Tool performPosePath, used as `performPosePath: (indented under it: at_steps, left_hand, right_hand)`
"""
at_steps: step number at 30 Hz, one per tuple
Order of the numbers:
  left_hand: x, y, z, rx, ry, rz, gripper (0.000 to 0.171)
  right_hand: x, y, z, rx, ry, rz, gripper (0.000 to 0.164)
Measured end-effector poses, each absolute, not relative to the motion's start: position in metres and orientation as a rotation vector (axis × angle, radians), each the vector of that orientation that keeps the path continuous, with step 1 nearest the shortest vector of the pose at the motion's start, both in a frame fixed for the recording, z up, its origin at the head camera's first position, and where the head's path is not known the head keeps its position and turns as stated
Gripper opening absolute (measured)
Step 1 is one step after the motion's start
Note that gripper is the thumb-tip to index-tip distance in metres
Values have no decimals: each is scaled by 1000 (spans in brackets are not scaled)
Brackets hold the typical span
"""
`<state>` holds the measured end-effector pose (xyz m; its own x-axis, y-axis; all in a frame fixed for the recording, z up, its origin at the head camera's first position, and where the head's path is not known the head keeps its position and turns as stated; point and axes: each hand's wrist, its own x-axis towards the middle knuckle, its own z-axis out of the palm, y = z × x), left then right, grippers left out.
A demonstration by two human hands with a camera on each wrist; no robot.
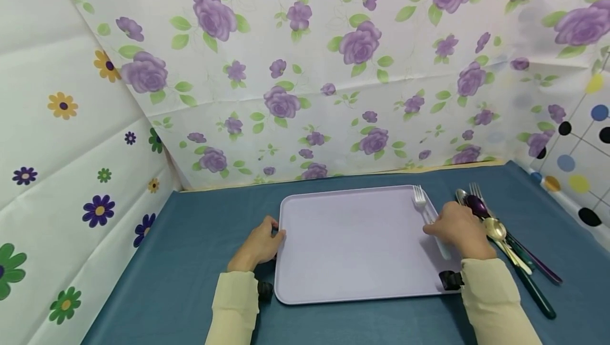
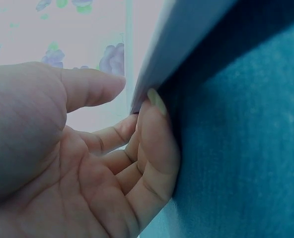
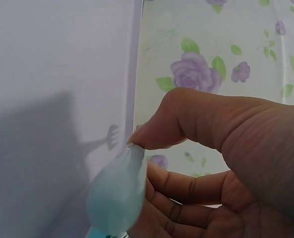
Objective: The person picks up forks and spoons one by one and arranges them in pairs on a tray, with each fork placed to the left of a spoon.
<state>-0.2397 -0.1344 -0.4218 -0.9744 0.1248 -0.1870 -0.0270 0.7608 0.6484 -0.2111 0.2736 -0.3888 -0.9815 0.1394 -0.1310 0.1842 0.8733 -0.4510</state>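
Note:
A pale lilac rectangular tray [image 1: 352, 244] lies on the blue-green cloth. At its left rim is my left hand [image 1: 257, 244]; in the left wrist view the thumb lies along one side of the tray edge [image 2: 162, 44] and the fingers curl against the other. My right hand [image 1: 459, 228] pinches a fork [image 1: 420, 198] between thumb and fingers over the tray's right side. Its silver tines point toward the back wall. The fork's pale, rounded handle end [image 3: 114, 198] faces the right wrist camera, and a fork-shaped shadow falls on the tray.
Right of the tray, partly behind my right hand, lies a pile of cutlery: a gold spoon [image 1: 495, 228], a purple spoon [image 1: 475, 206], another fork [image 1: 476, 190] and a dark green handle [image 1: 536, 293]. A flowered sheet [image 1: 281, 101] hangs at the back, with patterned sheets on both sides.

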Motion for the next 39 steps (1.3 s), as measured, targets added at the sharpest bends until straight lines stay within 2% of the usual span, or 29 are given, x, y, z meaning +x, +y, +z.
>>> performPosePath:
  at_steps: [5,16,39]
  left_hand:
    - [-239,-135,-422,68,2731,1019,33]
    - [-240,-134,-422,64,2735,1014,34]
    - [-241,-133,-423,55,2738,1002,34]
  right_hand:
    - [-211,270,-390,235,2967,-725,35]
    - [-213,261,-388,243,2950,-738,25]
    - [-218,238,-395,242,2941,-725,28]
